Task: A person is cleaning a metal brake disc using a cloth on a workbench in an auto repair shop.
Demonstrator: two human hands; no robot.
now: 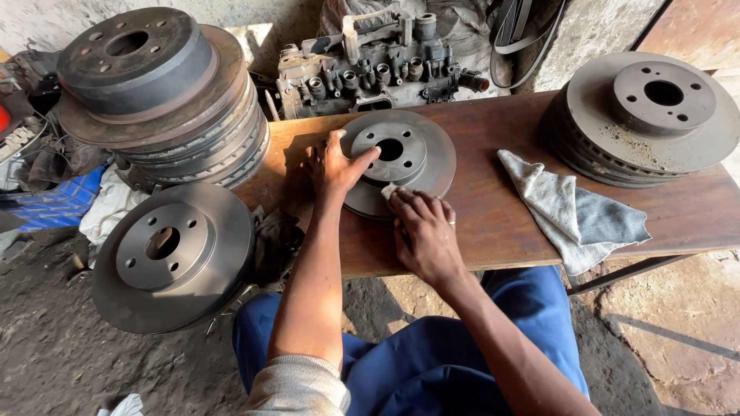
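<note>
We see a round metal brake disc [412, 158] lying flat on the near left part of the wooden counter [493, 223], with its raised middle part and the bolt holes facing up. Our left hand [333, 166] rests on the left rim of this disc, the fingers loosely spread and the thumb stretched toward the centre hole; it presses on the metal and grips nothing. Our right hand [425, 231] lies on the near edge of the same disc, with the fingers close together and pressing down on a small pale piece of cloth or paper [390, 190]; we cannot tell which of the two it is. There is a ring on one finger of this hand. To the right of the disc, well apart from it, a grey rag [574, 216] lies crumpled on the counter and hangs a little over the near edge. At the far right end of the counter stands a stack of rusty discs [640, 115]. Behind the counter, against the wall, there is a dirty engine part [378, 65]. On the left, beside the counter, a tall pile of discs [158, 96] is standing, and lower down one more single disc [171, 254] leans just beside our left knee. Under the arms we see our blue trousers [432, 354] and the dusty floor [62, 362].
</note>
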